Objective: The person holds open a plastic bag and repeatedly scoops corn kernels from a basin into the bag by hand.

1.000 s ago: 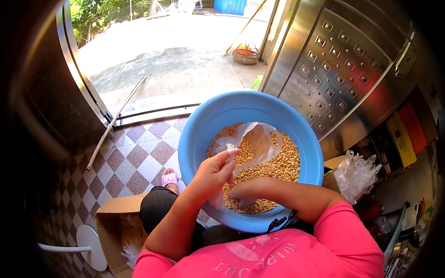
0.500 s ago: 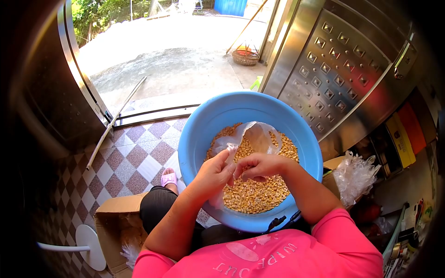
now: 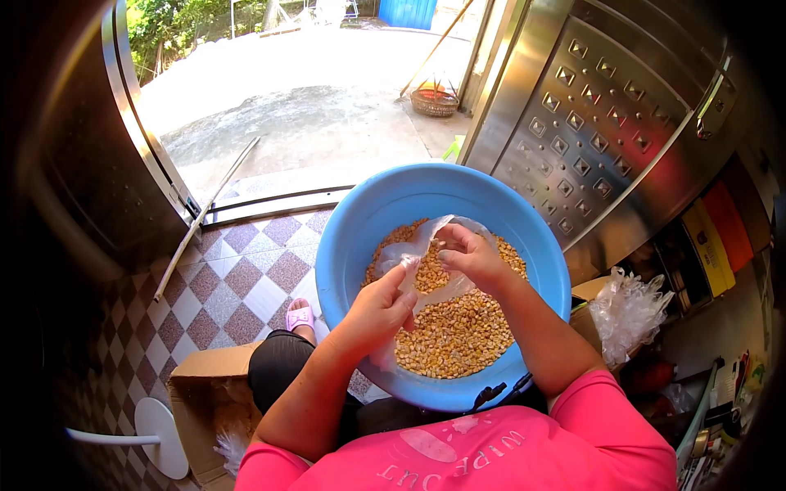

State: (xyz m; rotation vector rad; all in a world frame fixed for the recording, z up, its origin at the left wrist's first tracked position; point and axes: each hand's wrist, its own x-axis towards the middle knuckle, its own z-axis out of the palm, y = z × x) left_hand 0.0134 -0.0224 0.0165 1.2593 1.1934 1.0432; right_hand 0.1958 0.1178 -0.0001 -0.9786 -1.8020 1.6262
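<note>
In front of me a blue plastic tub [image 3: 348,214] holds a bed of yellow corn kernels [image 3: 454,340]. A clear plastic bag [image 3: 449,288] lies over the kernels, its mouth spread toward the far side. My left hand [image 3: 381,307] is closed, pinching the bag's near-left edge between thumb and fingers. At the bag's mouth, my right hand [image 3: 475,260] has its fingers bent around the thin film of the rim; the fingertips are partly hidden. Kernels show through and around the film.
A cardboard box [image 3: 192,393] stands at the lower left, beside a white round base [image 3: 160,438]. Crumpled clear bags [image 3: 630,315] fill a box at right. The metal door [image 3: 585,131] borders the tub. A long stick [image 3: 205,217] leans across the doorway sill.
My right hand has moved up and away from beside my left hand to the bag's mouth. The near rim of the bag is drawn wider over the kernels. My left hand stays nearly in place.
</note>
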